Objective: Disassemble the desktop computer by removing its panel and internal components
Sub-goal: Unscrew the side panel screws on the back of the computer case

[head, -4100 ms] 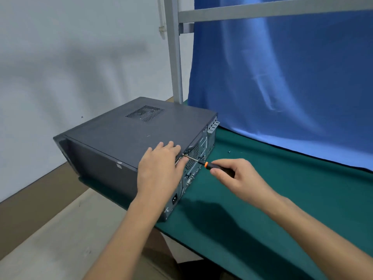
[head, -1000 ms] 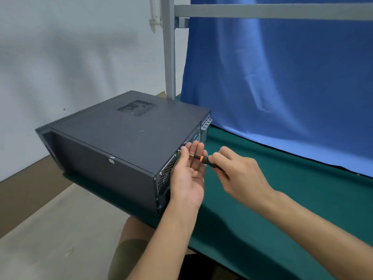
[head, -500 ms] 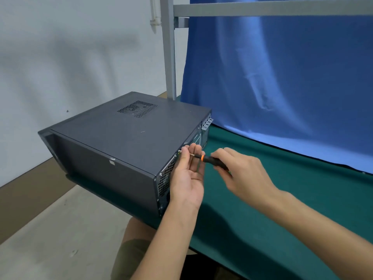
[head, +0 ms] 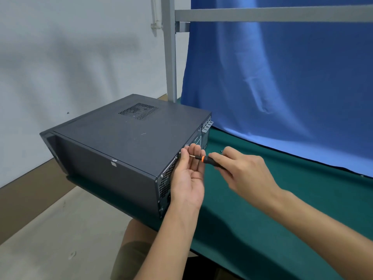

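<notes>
Computer (head: 129, 138): laid flat on tabletop (head: 282, 199).
Left grip (head: 188, 178): held open, fingers straight against computer's rear.
Right grip (head: 242, 170): wrapped round screwdriver (head: 203, 159), pointed at computer's rear.

No text can be read; the small pale sticker (head: 113, 163) on the case (head: 125, 134) is too blurred to make out.
</notes>
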